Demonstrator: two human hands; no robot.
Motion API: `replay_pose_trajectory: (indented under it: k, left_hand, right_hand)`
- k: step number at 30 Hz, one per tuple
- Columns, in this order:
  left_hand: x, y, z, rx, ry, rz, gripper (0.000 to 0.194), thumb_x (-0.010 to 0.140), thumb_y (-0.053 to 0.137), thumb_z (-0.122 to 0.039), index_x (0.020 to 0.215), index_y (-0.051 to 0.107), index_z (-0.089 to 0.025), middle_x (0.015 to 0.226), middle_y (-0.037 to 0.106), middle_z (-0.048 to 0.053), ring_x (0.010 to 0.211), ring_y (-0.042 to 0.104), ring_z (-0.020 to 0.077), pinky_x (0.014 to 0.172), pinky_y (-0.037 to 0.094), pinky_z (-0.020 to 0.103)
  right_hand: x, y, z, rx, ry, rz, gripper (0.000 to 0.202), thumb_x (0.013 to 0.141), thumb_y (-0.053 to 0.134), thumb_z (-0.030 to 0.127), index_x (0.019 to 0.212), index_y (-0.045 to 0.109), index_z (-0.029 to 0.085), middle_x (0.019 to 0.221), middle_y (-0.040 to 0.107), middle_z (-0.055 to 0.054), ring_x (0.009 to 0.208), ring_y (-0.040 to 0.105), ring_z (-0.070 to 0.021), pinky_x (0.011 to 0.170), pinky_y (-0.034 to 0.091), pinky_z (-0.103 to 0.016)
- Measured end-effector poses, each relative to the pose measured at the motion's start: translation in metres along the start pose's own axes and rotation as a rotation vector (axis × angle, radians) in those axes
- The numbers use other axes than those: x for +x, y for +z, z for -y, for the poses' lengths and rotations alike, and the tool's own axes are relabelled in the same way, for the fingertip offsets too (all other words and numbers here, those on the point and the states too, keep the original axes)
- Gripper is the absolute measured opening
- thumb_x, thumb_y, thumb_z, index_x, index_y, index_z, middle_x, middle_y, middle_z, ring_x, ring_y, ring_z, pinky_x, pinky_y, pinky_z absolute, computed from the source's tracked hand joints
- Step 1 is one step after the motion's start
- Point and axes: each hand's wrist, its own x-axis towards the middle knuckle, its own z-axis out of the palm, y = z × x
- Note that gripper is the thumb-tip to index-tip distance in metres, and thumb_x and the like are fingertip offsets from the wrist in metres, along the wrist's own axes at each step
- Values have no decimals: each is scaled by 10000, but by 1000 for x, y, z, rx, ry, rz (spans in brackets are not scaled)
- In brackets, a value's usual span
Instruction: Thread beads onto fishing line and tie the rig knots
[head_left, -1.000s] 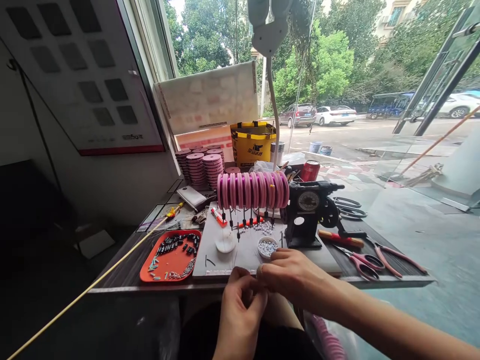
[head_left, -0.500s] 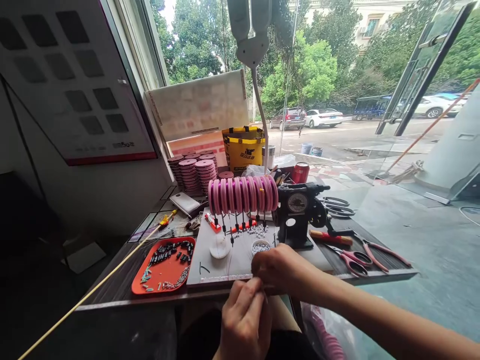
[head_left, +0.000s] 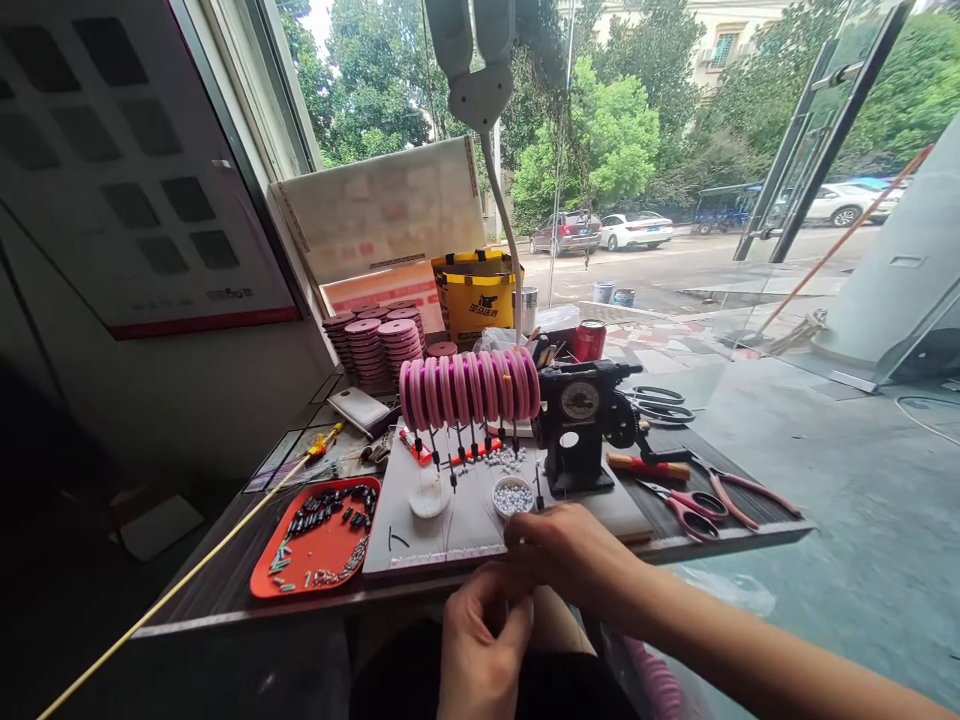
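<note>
Dark wood-grain planks make up your bench [head_left: 225,585], which sits against a big window onto a street with trees and parked cars. Starting at the left, a thin yellow rod [head_left: 187,575] slants across the near edge, then comes an orange tray [head_left: 330,555] scattered with small black and pale pieces. Next, a pale work board [head_left: 465,520] carries a little dish of white beads [head_left: 513,497], with a row of pink spools [head_left: 469,387] standing behind it. Right of those stands a black hand-crank machine [head_left: 581,425], and farthest right lie red-handled scissors [head_left: 686,508] and pliers [head_left: 739,490].

Your left hand [head_left: 480,640] is below the near edge, its fingers curled close together as if pinching something too fine to make out. Your right hand [head_left: 574,555] rests over the board's near edge just beside the dish, fingers bunched narrowly toward the left one.

Compared with half a second ago, your view has swung slightly right, and your hands have barely shifted.
</note>
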Motion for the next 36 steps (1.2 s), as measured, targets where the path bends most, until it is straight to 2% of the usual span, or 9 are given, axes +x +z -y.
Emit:
replay_pose_trajectory:
  k: [3,6,12,19,22,25,29,33,36]
  left_hand:
    - [0,-1,0,-274,-341,44,108,582,661,-175,495,616,-129,588,607,11,400,349,38,394,224,179]
    - [-1,-2,-1,-540,-568,40,58,515,701,-124,517,644,-115,588,617,11,418,350,20,382,230,135]
    - [-2,0,4,-704,-747,103,107,491,750,-83,554,668,-109,573,647,23,437,447,26,368,258,109]
    - [-2,-1,2,-739,-788,129,132,489,782,-85,558,670,-98,577,650,13,453,505,35,369,298,109]
    - [-1,-2,0,-732,-789,99,127,496,769,-74,576,675,-103,598,660,24,458,495,33,366,281,104]
    - [-1,0,3,-731,-800,98,126,489,765,-87,573,676,-113,616,659,34,444,453,25,374,272,109]
    - [0,4,4,-535,-629,167,94,523,728,-170,521,645,-127,620,610,19,416,390,27,372,238,138]
    - [0,3,-3,82,-80,211,122,621,647,-195,507,626,-156,723,556,34,512,452,97,439,316,205]
    - [-3,-1,-7,375,228,139,146,681,573,-157,542,611,-180,753,510,38,652,505,159,548,375,235]
  right_hand:
    - [-17,-3,0,8,-177,-288,120,812,512,103,833,626,134,895,652,-108,796,579,-177,693,447,-266]
    - [-40,-2,-4,-52,-412,-596,178,882,441,128,822,609,135,814,640,-98,739,549,-167,672,458,-286]
    - [-63,13,-12,-241,-637,-459,340,924,303,91,846,631,136,695,660,-55,602,542,-146,577,460,-288]
    - [-58,17,-14,-177,-679,-424,343,921,281,91,862,619,117,688,667,-64,561,540,-155,538,452,-298]
    - [-63,18,-12,-28,-595,-417,320,944,285,140,974,603,123,774,677,-86,655,576,-163,588,481,-289]
    - [-69,26,-9,275,-353,-423,300,959,330,248,897,611,162,762,663,-64,683,605,-137,593,499,-220]
    - [-71,40,-5,293,-258,-443,404,968,291,305,722,584,175,645,626,-34,578,589,-109,532,477,-170]
    - [-69,45,0,-94,-439,-549,474,967,226,167,584,504,183,491,542,0,432,445,-104,424,368,-197]
    - [-61,30,8,-117,-516,-445,485,960,234,159,548,488,184,478,514,13,431,400,-108,420,335,-216]
